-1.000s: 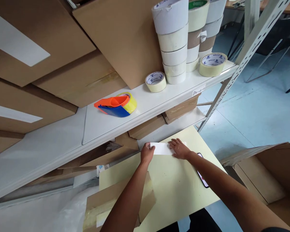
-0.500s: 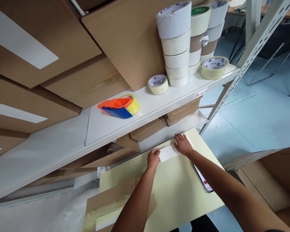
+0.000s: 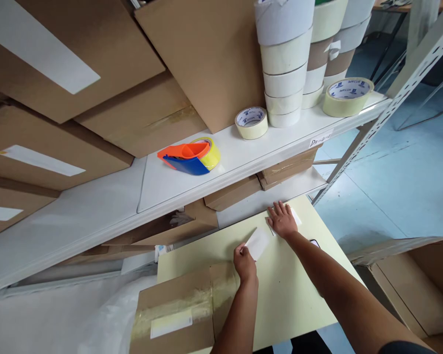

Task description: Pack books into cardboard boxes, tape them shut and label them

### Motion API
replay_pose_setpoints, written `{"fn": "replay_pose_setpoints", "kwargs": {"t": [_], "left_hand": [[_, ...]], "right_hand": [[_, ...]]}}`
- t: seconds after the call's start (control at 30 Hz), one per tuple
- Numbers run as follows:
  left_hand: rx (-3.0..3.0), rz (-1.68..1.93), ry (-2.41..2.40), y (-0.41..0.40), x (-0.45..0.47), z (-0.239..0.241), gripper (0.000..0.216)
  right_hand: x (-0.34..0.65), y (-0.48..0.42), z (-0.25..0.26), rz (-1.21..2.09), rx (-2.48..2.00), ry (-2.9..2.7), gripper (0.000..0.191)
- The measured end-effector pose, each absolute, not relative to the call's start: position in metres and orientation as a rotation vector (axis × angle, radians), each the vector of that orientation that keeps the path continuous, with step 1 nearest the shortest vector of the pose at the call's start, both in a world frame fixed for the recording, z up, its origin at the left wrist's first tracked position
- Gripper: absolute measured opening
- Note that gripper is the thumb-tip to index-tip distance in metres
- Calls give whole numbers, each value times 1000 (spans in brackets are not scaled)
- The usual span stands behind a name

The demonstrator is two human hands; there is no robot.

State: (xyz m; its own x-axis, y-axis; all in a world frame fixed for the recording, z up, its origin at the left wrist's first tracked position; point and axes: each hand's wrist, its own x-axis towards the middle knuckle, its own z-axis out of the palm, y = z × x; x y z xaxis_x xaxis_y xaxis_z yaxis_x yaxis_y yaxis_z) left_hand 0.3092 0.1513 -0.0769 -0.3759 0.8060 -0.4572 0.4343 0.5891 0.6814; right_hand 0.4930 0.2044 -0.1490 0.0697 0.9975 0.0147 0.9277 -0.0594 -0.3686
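My left hand pinches the near end of a white paper strip and lifts it off a pale yellow board. My right hand lies flat on the far end of the strip, fingers spread, pressing it onto the board near the board's far edge. A taped cardboard box lies under the board's left side, just below my left wrist. A phone peeks out beside my right forearm.
A white shelf above holds an orange and blue tape dispenser, loose tape rolls and tall stacks of tape rolls. Cardboard boxes fill the shelf's left. An open carton stands on the floor at right.
My left hand has pulled back toward me, peeling the near end of the strip up. My right hand has slid a little further along the strip's far end. The view shifted slightly.
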Motion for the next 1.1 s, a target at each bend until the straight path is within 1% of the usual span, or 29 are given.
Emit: {"fn": "replay_pose_setpoints", "kwargs": {"t": [0.1,0.17,0.23,0.37,0.43,0.47,0.53,0.6,0.7,0.8,0.83,0.9,0.97,1.1], "left_hand": [[1147,924,1895,119,292,-38,38],[1299,1024,1805,96,272,-6,45],[1464,1074,1773,75,246,25,45],[1870,1135,1857,46,194,71,24],[2137,1164,1781,37,171,89,9],[2273,1191,1703,34,161,98,6],[2483,1250,1567,28,143,112,15],[2586,1306,1534,22,125,124,20],[2617,1376,1567,13,98,133,21],[2609,1445,1572,4,68,134,20],[2610,1463,1555,0,57,134,20],[2617,1499,1496,-7,35,131,21],[2616,1532,1445,-16,11,130,22],[2664,1419,1419,-37,-38,131,37]], "right_hand": [[491,204,-147,341,-2122,-1930,56],[489,203,-147,296,-2193,-1882,56],[489,203,-146,268,-2244,-1838,56],[491,199,-139,313,-2153,-1928,55],[490,193,-127,314,-2061,-1977,55],[487,188,-118,315,-2027,-1958,54],[474,172,-92,397,-1973,-1802,51],[451,149,-55,632,-1861,-1549,49],[402,97,11,1074,-1507,-1219,51],[345,40,70,1536,-1183,-1082,54],[326,24,84,1634,-1104,-1066,54],[290,-1,106,1693,-1056,-1017,44],[258,-15,118,1654,-1085,-948,37],[203,-30,129,1516,-1202,-950,37]]}}
